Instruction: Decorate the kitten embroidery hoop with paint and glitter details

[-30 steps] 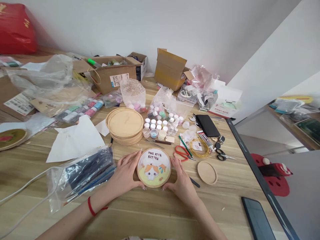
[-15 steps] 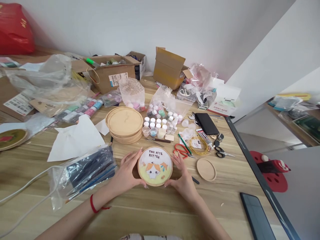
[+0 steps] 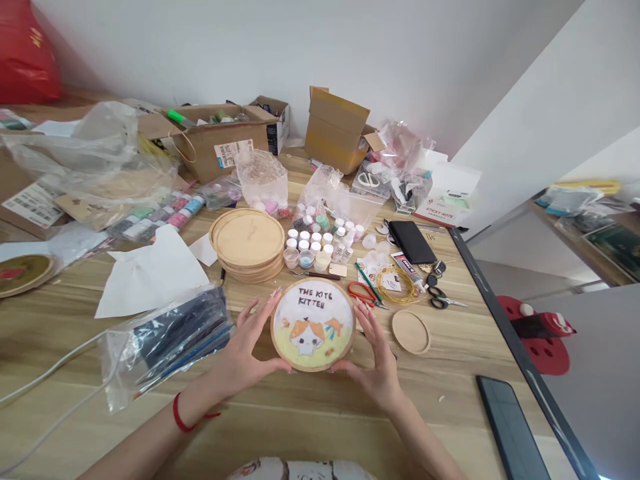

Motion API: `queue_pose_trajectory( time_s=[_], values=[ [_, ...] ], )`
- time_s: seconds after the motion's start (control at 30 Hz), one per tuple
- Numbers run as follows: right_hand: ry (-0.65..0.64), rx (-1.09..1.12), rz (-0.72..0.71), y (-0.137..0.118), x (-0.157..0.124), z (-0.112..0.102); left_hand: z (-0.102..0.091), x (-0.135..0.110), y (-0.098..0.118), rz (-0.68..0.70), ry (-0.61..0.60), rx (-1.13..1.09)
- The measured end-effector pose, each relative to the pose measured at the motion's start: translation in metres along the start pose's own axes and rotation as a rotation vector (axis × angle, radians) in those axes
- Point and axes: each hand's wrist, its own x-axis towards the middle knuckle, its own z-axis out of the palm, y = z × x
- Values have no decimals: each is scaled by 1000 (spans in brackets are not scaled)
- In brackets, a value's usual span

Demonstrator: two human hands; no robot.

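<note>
A round wooden plaque point(image 3: 313, 325) painted with an orange-and-white kitten and the words "THE KITE KITTEN" is held between both hands, raised and tilted toward me above the wooden table point(image 3: 310, 413). My left hand point(image 3: 245, 350) grips its left rim, fingers curved round the edge; a red string circles that wrist. My right hand point(image 3: 376, 357) grips the right rim the same way.
A stack of blank wooden rounds point(image 3: 247, 243) and small paint pots point(image 3: 313, 243) lie behind the plaque. Red scissors point(image 3: 364, 293), gold wire point(image 3: 397, 285) and a small wooden coaster point(image 3: 411, 331) sit right. A bag of brushes point(image 3: 165, 340) lies left, a phone point(image 3: 510, 430) near right, cardboard boxes point(image 3: 337, 130) at back.
Both hands have lifted the painted plaque off the table and tilted it toward me; it now looks larger and nearer. The view has shifted slightly down.
</note>
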Motion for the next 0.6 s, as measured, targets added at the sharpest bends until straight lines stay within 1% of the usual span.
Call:
queue_pose_trajectory(
  time_s=[0.13,0.27,0.4,0.5,0.6],
  values=[
    [24,-11,-73,-4,12,-7,-12,11,7,73,62,4],
    [54,-51,-111,-7,18,-11,-21,17,13,83,53,59],
    [68,-42,-58,-7,20,-10,-26,21,14,81,46,76],
    [84,51,-25,-6,19,-7,-29,23,15,103,60,10],
    [72,81,57,-8,17,-5,-31,23,17,57,54,-61]
  ],
)
